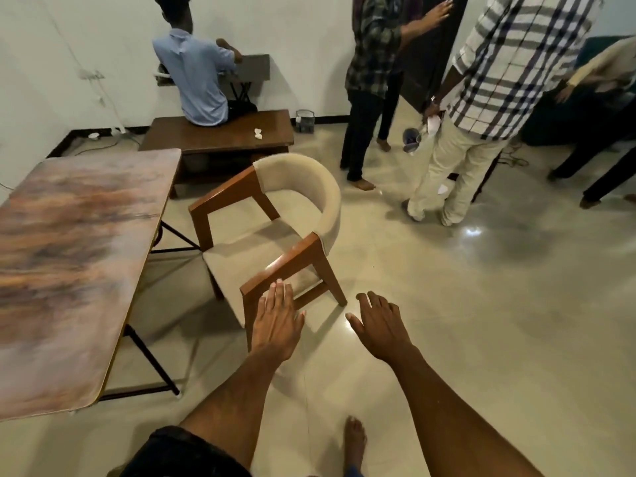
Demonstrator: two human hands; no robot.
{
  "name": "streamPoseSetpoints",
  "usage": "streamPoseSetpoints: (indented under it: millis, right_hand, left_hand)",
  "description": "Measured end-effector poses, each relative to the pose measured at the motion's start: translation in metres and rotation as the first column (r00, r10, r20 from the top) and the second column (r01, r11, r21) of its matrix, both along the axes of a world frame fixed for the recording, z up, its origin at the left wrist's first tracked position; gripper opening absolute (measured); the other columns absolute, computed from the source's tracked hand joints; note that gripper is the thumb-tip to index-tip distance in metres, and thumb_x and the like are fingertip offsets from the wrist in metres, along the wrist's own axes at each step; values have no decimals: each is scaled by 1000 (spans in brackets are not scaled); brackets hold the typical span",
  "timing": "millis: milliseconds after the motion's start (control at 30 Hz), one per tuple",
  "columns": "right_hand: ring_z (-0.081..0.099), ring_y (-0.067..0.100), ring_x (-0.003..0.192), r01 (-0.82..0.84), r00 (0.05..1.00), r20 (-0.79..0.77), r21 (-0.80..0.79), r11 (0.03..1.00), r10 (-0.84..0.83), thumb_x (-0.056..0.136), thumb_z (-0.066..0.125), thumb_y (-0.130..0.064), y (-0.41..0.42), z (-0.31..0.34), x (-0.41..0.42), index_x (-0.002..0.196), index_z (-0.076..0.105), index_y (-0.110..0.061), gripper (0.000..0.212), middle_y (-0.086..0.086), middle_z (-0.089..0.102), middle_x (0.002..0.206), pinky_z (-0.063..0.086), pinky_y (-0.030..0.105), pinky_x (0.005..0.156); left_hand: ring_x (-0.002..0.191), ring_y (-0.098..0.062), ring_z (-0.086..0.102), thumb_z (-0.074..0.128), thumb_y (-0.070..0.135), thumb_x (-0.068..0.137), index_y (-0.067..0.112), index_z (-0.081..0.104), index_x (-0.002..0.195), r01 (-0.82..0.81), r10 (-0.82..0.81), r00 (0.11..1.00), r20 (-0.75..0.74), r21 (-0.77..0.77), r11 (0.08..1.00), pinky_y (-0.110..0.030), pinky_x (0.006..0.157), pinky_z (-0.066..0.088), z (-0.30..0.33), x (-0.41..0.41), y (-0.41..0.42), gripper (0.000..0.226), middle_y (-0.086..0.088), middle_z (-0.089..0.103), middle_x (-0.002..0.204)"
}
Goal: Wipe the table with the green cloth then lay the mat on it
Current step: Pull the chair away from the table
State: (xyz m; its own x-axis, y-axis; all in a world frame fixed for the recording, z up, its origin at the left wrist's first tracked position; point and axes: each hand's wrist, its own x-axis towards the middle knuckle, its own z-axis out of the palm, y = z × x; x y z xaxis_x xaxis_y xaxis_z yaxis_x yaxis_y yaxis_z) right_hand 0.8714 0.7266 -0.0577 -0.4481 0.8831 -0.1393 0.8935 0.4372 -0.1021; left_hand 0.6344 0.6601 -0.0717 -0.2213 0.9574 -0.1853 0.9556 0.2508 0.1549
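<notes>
Both hands' grip open and empty: left hand (275, 321), right hand (380, 325); mat-covered table (69, 270) far left.

Dim indoor light, glare on floor (473, 232), wide-angle edge distortion.

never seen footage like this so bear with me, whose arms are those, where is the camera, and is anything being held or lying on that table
There is no machine here. One wide-angle camera sits on a person's head and looks forward and down, so the two arms reaching in from the bottom are that person's own. The left hand and the right hand are both open with fingers spread and hold nothing. The left hand is in front of the armrest of a wooden chair; whether it touches is unclear. The table at the left shows a mottled brown top. No green cloth is in view. Other people stand behind.
</notes>
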Motion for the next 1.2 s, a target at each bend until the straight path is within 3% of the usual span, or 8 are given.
streamPoseSetpoints:
  millis: [133, 367, 633, 833, 967, 1200]
  right_hand:
    - [51, 27, 138, -57, 998, 19, 22, 998, 57, 113, 31, -54, 66, 18, -5, 153, 42, -18, 54, 5, 52, 147, 42, 42, 111]
    - [50, 29, 140, -144, 989, -20, -20, 989, 144, 113, 34, -53, 146, 15, -24, 150, 44, -17, 53, 7, 52, 148, 41, 44, 113]
    - [50, 28, 139, -171, 985, 8, -55, 984, 172, 113, 33, -53, 222, -4, -47, 152, 42, -17, 54, 6, 51, 148, 42, 43, 112]
    - [50, 27, 141, -197, 979, 55, 2, 980, 197, 113, 33, -56, 310, 8, -67, 156, 38, -17, 59, 7, 49, 152, 42, 42, 113]
    - [49, 28, 142, -200, 978, 69, 59, 978, 196, 113, 30, -57, 357, 18, -90, 158, 36, -16, 61, 8, 49, 153, 41, 42, 114]
    - [46, 31, 146, -301, 949, 84, -35, 953, 303, 112, 39, -53, 398, 7, -130, 160, 34, -14, 62, 12, 44, 160, 39, 46, 119]
  left_hand:
    - [166, -22, -19, 12, 57, 114, 15, -16, 171, -40, 39, 999, 36, 38, 998, -40, 131, -15, 12, 1, 46, 76, -6, -20, 179]
    - [168, -27, -4, 14, 54, 114, 12, -7, 172, -126, 126, 992, -8, 34, 991, -40, 131, -11, 5, -4, 97, 75, -9, -6, 181]
    - [167, -25, -12, 16, 51, 115, 13, -7, 172, -143, 145, 988, 47, -37, 989, -44, 134, -8, 2, -30, 172, 72, -9, -12, 180]
    - [165, -27, -22, 14, 49, 116, 11, -18, 170, -138, 141, 988, 59, -42, 989, -44, 133, -12, 13, -50, 261, 73, -10, -27, 177]
    - [165, -24, -23, 12, 51, 115, 13, -18, 170, -152, 154, 986, 72, -28, 988, -42, 131, -15, 12, -67, 298, 73, -8, -27, 177]
    - [165, -24, -22, 12, 54, 114, 14, -18, 170, -217, 222, 967, 126, -53, 975, -42, 133, -13, -12, -93, 324, 75, -7, -27, 177]
